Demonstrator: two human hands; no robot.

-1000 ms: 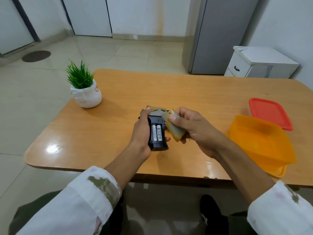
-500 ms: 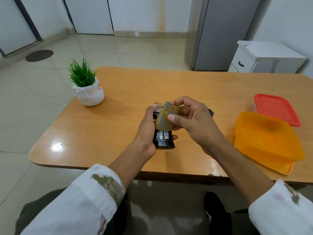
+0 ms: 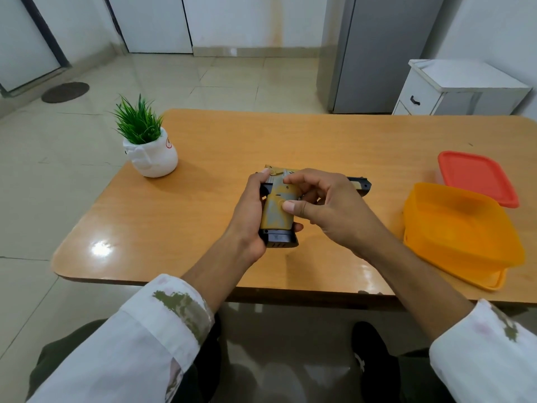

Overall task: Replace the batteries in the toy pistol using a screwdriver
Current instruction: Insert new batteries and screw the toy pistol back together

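The toy pistol (image 3: 279,238) is black with worn yellow panels and lies sideways over the table, its barrel pointing right. My left hand (image 3: 250,216) grips its handle from the left. The yellow battery cover (image 3: 276,212) now sits flat over the handle, hiding the batteries. My right hand (image 3: 325,207) is on the cover, its thumb pressing the cover's middle and its forefinger curled at the upper edge. No screwdriver is in view.
A wooden table (image 3: 203,222) carries a small green plant in a white pot (image 3: 151,154) at the far left. An orange plastic box (image 3: 459,231) and a red lid (image 3: 476,177) sit at the right. A white cabinet (image 3: 453,88) stands behind.
My right hand brought the yellow cover from beside the open handle onto it. The two batteries, visible a second ago, are now covered.
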